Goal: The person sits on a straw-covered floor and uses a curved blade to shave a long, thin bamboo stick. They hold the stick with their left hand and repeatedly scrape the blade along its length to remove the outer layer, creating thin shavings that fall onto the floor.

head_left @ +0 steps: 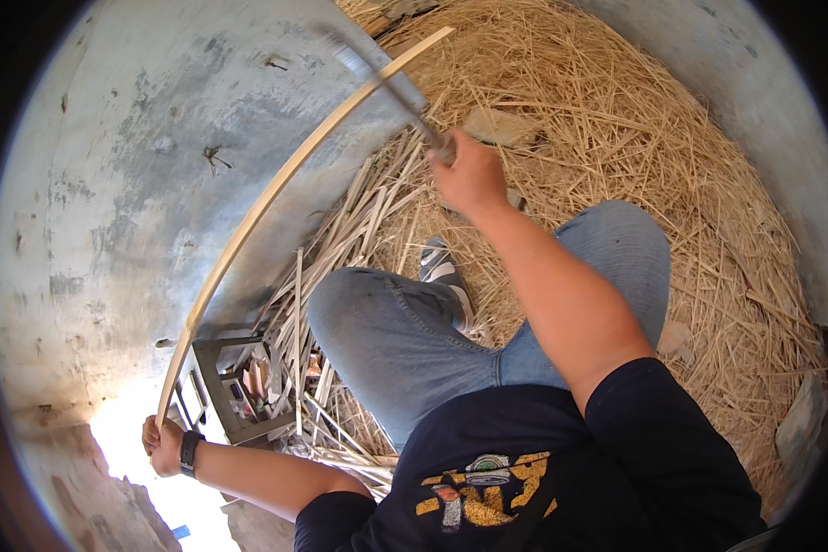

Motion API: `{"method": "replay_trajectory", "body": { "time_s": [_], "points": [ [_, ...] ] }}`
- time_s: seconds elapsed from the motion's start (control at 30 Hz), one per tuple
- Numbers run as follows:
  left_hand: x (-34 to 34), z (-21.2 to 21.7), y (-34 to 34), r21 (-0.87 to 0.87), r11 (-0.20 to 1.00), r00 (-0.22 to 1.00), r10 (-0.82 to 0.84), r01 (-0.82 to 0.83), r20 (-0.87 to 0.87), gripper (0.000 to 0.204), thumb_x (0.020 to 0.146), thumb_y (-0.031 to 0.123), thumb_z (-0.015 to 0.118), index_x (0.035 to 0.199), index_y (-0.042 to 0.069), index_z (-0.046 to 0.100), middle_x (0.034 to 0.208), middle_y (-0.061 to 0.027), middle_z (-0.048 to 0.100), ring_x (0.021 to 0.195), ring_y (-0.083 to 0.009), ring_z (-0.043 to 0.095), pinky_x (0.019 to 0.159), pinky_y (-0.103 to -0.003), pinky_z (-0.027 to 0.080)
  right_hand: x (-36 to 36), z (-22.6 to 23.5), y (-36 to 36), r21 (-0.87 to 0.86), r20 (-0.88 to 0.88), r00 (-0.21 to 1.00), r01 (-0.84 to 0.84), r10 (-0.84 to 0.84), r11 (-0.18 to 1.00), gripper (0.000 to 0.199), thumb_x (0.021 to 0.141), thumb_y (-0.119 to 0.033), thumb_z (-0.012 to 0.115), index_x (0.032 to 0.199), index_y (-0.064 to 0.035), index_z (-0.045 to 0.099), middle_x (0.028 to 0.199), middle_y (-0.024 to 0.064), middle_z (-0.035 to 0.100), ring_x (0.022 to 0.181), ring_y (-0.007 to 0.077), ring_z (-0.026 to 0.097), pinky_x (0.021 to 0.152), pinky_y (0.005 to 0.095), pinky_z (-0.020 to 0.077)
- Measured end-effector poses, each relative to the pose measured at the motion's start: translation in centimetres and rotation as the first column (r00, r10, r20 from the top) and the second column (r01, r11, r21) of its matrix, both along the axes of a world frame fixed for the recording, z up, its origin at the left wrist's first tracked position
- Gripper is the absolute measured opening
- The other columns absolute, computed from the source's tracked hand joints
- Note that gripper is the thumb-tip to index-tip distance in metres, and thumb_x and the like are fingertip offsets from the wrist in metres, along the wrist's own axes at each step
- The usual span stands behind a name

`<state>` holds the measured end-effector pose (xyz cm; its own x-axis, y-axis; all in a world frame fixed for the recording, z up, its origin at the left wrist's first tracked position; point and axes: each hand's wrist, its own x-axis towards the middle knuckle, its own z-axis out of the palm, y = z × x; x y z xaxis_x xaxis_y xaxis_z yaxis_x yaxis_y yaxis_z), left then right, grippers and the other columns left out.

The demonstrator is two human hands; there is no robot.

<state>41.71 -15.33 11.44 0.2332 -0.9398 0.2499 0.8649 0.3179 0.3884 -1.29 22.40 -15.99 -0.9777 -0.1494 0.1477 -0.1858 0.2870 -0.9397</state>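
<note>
My left hand (163,446), a dark watch on its wrist, is closed around the lower end of a long, pale bamboo-like strip (276,188). The strip rises to the upper middle, looking curved in this wide view. In my raised right hand (472,175) is the grip of a hand tool (405,103) with a dark, narrow shaft. Motion smears its far end, so I cannot tell its exact kind. The tool crosses the strip near the strip's upper end; whether they touch is unclear.
Loose straw-like shavings (607,120) cover the ground, with a flat stone (501,127) among them. Several split strips (368,207) lie along the worn wall (129,184) at left. A dark open-framed box (216,377) with small items stands near my left forearm. Another wall (736,74) bounds the right.
</note>
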Motion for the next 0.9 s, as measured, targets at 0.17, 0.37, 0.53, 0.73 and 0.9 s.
{"method": "replay_trajectory", "body": {
  "time_s": [0.17,0.37,0.53,0.73,0.9],
  "points": [
    [4.9,-2.7,-5.5,-0.016,0.996,0.990,0.094,-0.093,0.107,0.040,0.106,0.026,0.027,0.069,0.014,0.038,0.059,0.0003,0.029,0.049,-0.0149,0.032,0.049,-0.030,0.028,-1.6,-0.4,1.1,0.027,0.161,0.966,0.202,-0.203,0.979,0.028,0.088,-0.026,0.076,0.101,-0.0044,0.065,0.086,0.0153,0.072,0.083,0.0334,0.072,0.076,0.0458,0.0551],
    [22.0,-6.1,-22.3,-0.862,0.462,-0.327,0.797,-0.209,0.507,0.038,0.105,0.025,0.026,0.070,0.014,0.037,0.060,-0.0004,0.028,0.051,-0.0159,0.034,0.049,-0.030,0.028,-1.6,-0.1,0.3,-0.171,0.056,0.972,0.236,-0.230,0.957,0.034,0.086,-0.027,0.078,0.100,-0.0001,0.063,0.079,0.0124,0.067,0.077,0.0291,0.068,0.073,0.0435,0.0530],
    [21.7,-10.2,-25.6,-0.877,0.477,-0.470,0.763,-0.056,0.444,0.036,0.104,0.022,0.025,0.070,0.014,0.035,0.062,-0.0001,0.026,0.052,-0.0161,0.034,0.050,-0.030,0.027,-1.9,0.6,1.4,-0.206,0.116,0.988,0.126,-0.104,0.970,0.038,0.089,-0.035,0.079,0.100,-0.0024,0.062,0.079,0.0083,0.065,0.072,0.0206,0.064,0.066,0.0377,0.0504],
    [20.7,-12.2,-27.2,-0.798,0.593,-0.560,0.630,-0.101,0.539,0.033,0.101,0.016,0.025,0.069,0.015,0.029,0.064,0.0012,0.024,0.054,-0.0154,0.033,0.051,-0.030,0.025,-3.6,-2.3,0.9,-0.413,0.281,0.958,0.179,-0.062,0.893,0.040,0.091,-0.041,0.079,0.099,-0.0043,0.065,0.080,0.0066,0.064,0.075,0.0217,0.063,0.070,0.0391,0.0503],
    [21.6,-11.0,-25.4,-0.816,0.570,-0.555,0.650,-0.095,0.518,0.029,0.098,0.015,0.029,0.069,0.016,0.028,0.065,0.0026,0.025,0.054,-0.0147,0.033,0.052,-0.030,0.025,-2.7,-1.3,0.2,-0.427,0.378,0.924,0.230,-0.058,0.875,0.032,0.091,-0.033,0.078,0.095,-0.0066,0.062,0.078,0.0054,0.061,0.068,0.0186,0.061,0.063,0.0374,0.0499]
  ]
}}
